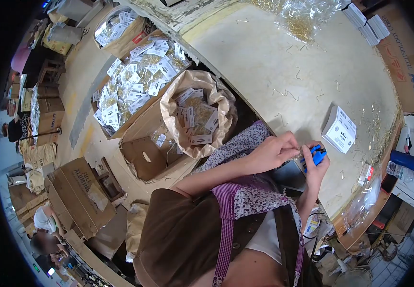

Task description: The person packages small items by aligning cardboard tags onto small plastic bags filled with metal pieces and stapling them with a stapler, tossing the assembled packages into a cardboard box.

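Note:
My left hand [286, 149] is closed in a pinch just past the table's near edge, its fingertips close to my right hand. Whatever is between those fingers is too small to make out. Wrapped in my right hand [316, 165] is a small blue hand tool [318, 156], partly hidden by the fingers; its exact kind does not show. Right of my hands lies a stack of white printed cards [341, 130] on the pale tabletop [245, 52]. Thin bent brass-coloured wire pieces [293, 94] are scattered beyond the hands.
Left of the table stand a paper sack [168, 103] and a cardboard carton [97, 115], both holding carded clear packets. A clear bag of brass pieces [302, 26] sits at the far edge. A blue cylinder [404, 160] lies at right. Another person [47, 220] is at lower left.

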A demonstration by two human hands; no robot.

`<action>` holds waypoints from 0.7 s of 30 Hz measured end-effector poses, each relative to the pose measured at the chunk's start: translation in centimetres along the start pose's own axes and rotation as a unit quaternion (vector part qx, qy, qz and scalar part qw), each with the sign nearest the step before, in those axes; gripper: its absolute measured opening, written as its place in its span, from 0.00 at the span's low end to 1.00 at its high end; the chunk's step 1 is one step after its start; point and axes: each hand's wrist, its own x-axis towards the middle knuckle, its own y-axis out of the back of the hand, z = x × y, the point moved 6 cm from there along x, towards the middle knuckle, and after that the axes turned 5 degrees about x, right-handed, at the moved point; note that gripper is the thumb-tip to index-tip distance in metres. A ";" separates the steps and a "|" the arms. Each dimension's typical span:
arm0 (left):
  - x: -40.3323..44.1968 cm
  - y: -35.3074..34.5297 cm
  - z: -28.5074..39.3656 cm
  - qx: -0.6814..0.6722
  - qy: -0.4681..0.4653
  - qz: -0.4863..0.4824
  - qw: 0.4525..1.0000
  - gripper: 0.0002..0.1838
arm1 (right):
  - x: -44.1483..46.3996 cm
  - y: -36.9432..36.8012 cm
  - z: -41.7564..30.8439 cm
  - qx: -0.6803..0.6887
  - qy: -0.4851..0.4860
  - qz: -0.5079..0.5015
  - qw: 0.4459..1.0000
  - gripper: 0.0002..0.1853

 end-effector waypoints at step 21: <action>0.8 -0.9 -2.6 -0.243 0.038 0.011 0.969 0.10 | 0.6 3.2 -0.6 -0.058 0.052 0.130 0.989 0.12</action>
